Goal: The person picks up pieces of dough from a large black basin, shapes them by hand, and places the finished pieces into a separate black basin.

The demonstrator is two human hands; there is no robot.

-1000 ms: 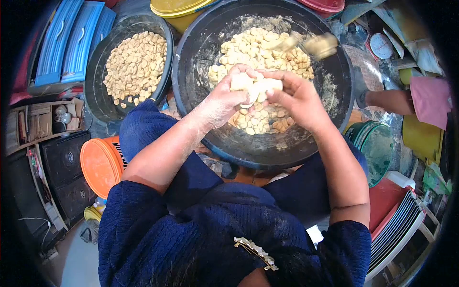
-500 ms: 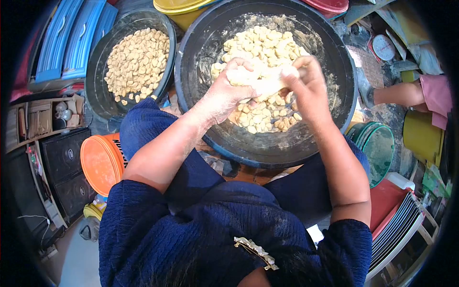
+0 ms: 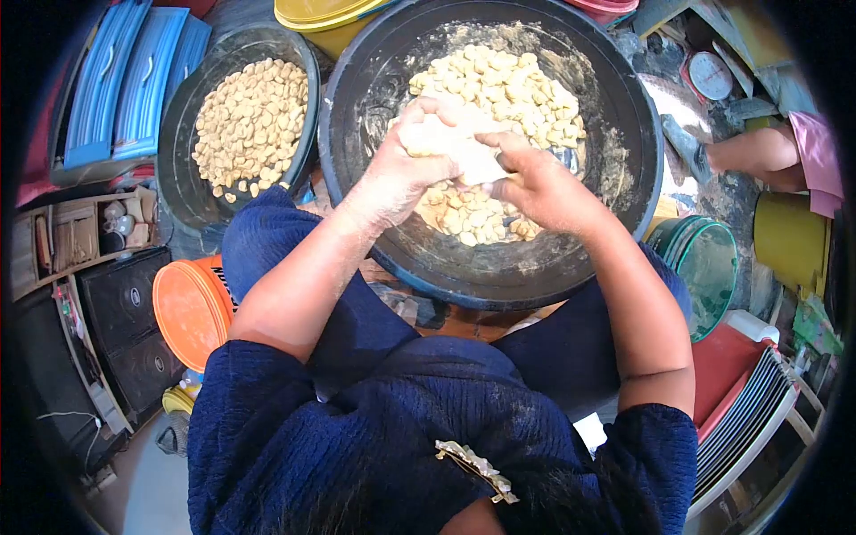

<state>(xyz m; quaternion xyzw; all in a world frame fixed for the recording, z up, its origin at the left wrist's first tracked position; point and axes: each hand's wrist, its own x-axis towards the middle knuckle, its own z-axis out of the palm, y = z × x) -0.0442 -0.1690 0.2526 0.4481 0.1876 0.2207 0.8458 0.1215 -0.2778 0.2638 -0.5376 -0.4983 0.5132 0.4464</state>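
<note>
Above a large black basin [image 3: 499, 290] a pale lump of dough [image 3: 455, 147] is held between my hands. My left hand [image 3: 415, 165] is wrapped round its left side, dusted with flour. The fingers and thumb of my right hand [image 3: 539, 183] pinch its right end. Beneath them, many small flattened dough pieces [image 3: 508, 85] lie in the basin, whose inner wall is streaked with flour. A smaller dark basin [image 3: 183, 174] to the left holds many tan pieces [image 3: 254, 116].
An orange bucket [image 3: 187, 308] stands by my left knee and a green tub [image 3: 709, 276] by my right. Yellow containers [image 3: 325, 13] are behind the basins. At the right are another person's leg [image 3: 758, 152], a round scale [image 3: 711, 76] and a red chair [image 3: 727, 370].
My right hand has moved down and left and turned more sideways, closer to my left hand. The dough between them looks more bunched together. The view has shifted slightly.
</note>
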